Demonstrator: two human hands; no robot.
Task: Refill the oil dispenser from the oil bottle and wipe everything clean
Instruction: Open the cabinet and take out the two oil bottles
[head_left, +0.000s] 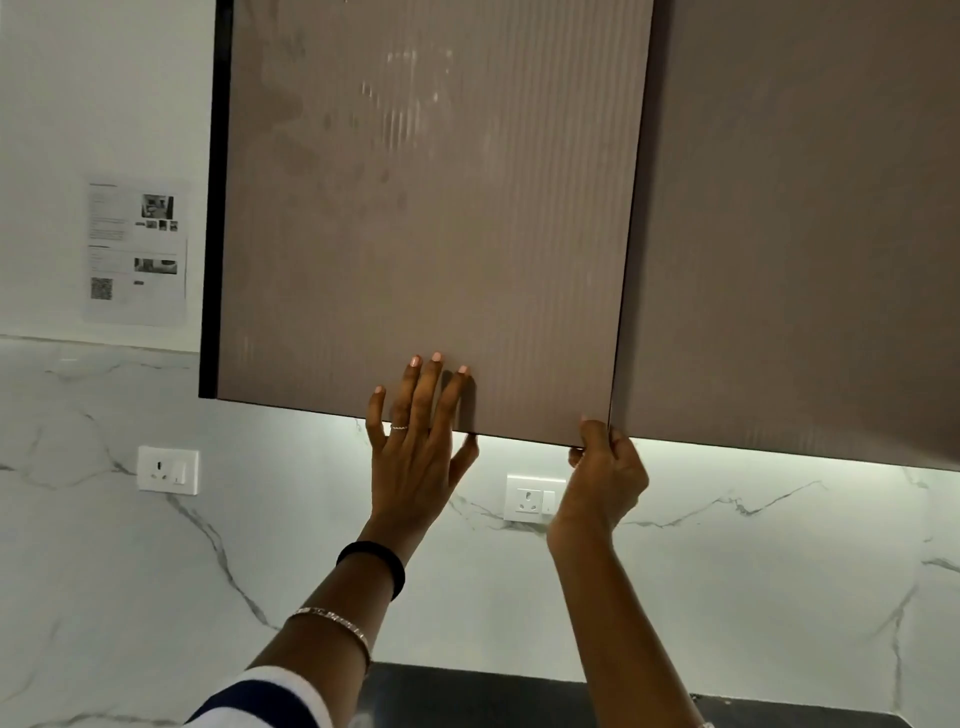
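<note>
No oil bottle or oil dispenser shows in this view. A brown ribbed wall cabinet door (426, 218) fills the upper middle. My left hand (418, 447) lies flat against the door's lower part, fingers spread, thumb under the bottom edge. My right hand (605, 475) curls around the door's bottom right corner, fingers hooked behind the edge. The door looks slightly ajar, with a dark gap along its left side. What is inside the cabinet is hidden.
A second brown cabinet door (800, 234) hangs to the right. The white marble backsplash carries two wall sockets (167, 470) (535, 498). A printed sheet (136, 252) is stuck on the wall at left. A dark countertop (467, 696) shows at the bottom.
</note>
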